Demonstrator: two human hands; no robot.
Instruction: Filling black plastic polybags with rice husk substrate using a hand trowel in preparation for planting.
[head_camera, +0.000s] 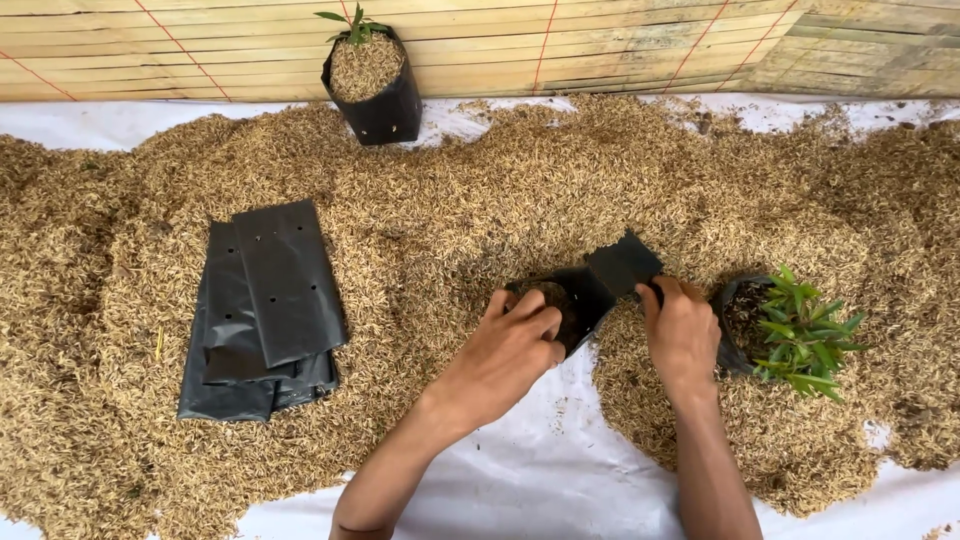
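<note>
Both hands (520, 345) (680, 330) hold black bag (600, 285), seemingly husk-filled.

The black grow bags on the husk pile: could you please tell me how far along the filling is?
Done: one filled bag with a seedling stands by the wall. In hand: both hands, left hand and right hand, hold an open bag; a potted seedling lies beside. Left: flat empty bags.
</note>
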